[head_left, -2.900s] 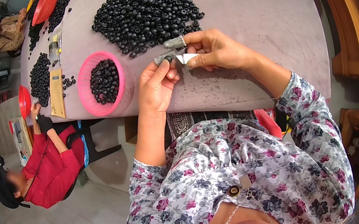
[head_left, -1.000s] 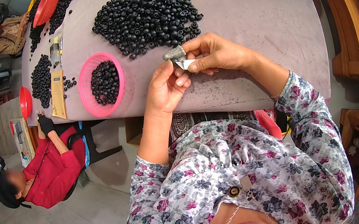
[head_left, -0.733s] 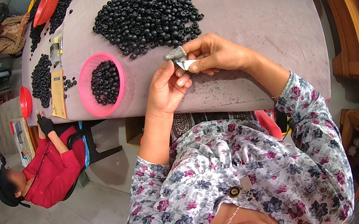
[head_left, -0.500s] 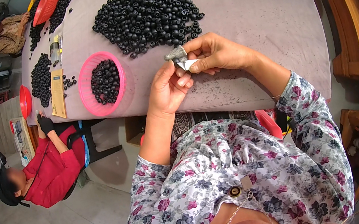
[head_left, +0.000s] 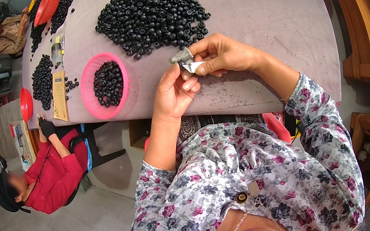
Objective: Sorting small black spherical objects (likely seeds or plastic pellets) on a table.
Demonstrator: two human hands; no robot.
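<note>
My left hand [head_left: 172,93] is closed in a pinch, with a small dark piece, seemingly a black bead, mostly hidden between thumb and fingers. Against it my right hand [head_left: 228,53] grips a small white, pointed triangular blade [head_left: 193,67] between thumb and fingers. A grey, worn-looking cover [head_left: 180,56] sheathes the tip of my right index finger. Both hands meet over the table's near side. Just beyond them lies a large heap of black beads [head_left: 152,15] with holes. Left of my left hand stands a pink plastic basket [head_left: 85,91] partly filled with such beads.
Dark crumbs dot the grey tablecloth [head_left: 250,10]. A tan envelope [head_left: 59,98], smaller bead piles [head_left: 43,81] and red baskets [head_left: 47,8] lie to the left. A co-worker in red [head_left: 60,177] sits at the left, another person [head_left: 11,40] farther off. Wooden furniture [head_left: 360,30] stands at right.
My hands stay in nearly the same place and hold, with at most a slight shift of the white blade. At the far left, the farther person's arm has moved.
</note>
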